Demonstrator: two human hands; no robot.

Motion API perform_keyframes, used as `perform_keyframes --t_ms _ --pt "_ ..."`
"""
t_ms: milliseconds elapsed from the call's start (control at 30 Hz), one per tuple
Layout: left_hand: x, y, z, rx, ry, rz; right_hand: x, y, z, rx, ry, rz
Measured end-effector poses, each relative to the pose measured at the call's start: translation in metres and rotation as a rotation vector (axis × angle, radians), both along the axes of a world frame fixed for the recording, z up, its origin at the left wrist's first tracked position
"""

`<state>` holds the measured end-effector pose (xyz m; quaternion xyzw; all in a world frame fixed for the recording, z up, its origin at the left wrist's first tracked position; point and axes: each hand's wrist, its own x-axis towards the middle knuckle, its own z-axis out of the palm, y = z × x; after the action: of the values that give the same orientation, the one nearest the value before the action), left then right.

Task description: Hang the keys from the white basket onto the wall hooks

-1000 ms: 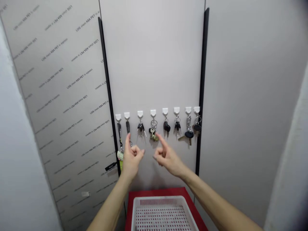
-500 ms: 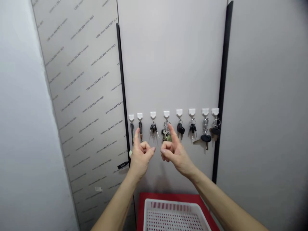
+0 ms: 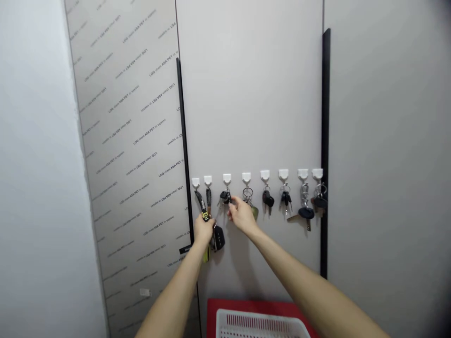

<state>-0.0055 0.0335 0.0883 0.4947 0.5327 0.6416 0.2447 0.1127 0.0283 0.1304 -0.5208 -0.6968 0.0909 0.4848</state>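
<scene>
My left hand (image 3: pixel 203 231) is closed around a black-and-yellow key strap (image 3: pixel 201 203) that hangs from the leftmost white hook (image 3: pixel 196 182). Beside that hand dangles a black car key fob (image 3: pixel 219 237), apparently below a braided strap (image 3: pixel 208 196) on the second hook. My right hand (image 3: pixel 242 216) pinches a bunch of black-headed keys (image 3: pixel 225 195) under the third hook (image 3: pixel 227 178), and the keys are tilted sideways. Just behind the right hand, a key ring (image 3: pixel 247 192) with a greenish tag is partly hidden.
More key bunches hang to the right, among them black-headed keys (image 3: pixel 268 199) and a large black-headed key (image 3: pixel 306 213). Dark vertical strips (image 3: pixel 324 150) flank the pale panel. Below, a white perforated basket (image 3: pixel 260 321) rests on a red surface (image 3: pixel 253 306).
Both hands have gone from pointing at the hooks to gripping: the left took hold of the strap, the right the third bunch, whose keys swung aside. The view has tilted slightly upward.
</scene>
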Motion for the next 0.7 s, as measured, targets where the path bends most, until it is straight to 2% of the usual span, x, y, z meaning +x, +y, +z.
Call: perform_keyframes --t_ms 67,133,267,333,400,467,533,633,700 --pt "-0.002 -0.004 0.015 0.068 -0.13 -0.144 0.004 0.001 0.009 0.063 0.069 0.013" --pt "-0.008 -0.011 0.039 0.175 -0.22 -0.246 0.009 -0.001 0.023 0.174 0.116 0.013" --pt "-0.02 -0.023 0.089 0.347 -0.275 -0.312 0.009 -0.008 0.055 0.315 0.206 0.071" --pt "-0.021 -0.027 0.099 0.329 -0.268 -0.375 0.007 -0.011 0.065 0.32 0.175 0.12" --pt "-0.019 -0.03 0.094 0.27 -0.244 -0.439 0.008 -0.014 0.068 0.225 0.055 0.182" --pt "-0.015 -0.033 0.078 0.213 -0.235 -0.468 0.014 -0.015 0.067 0.09 -0.072 0.207" --pt "-0.011 -0.035 0.058 0.154 -0.255 -0.481 0.021 -0.016 0.067 0.017 -0.118 0.178" --pt "-0.002 -0.038 0.034 0.079 -0.323 -0.499 0.027 -0.017 0.077 0.076 -0.078 0.131" --pt "0.004 -0.04 0.027 0.052 -0.391 -0.498 0.022 -0.015 0.089 0.151 -0.067 0.156"
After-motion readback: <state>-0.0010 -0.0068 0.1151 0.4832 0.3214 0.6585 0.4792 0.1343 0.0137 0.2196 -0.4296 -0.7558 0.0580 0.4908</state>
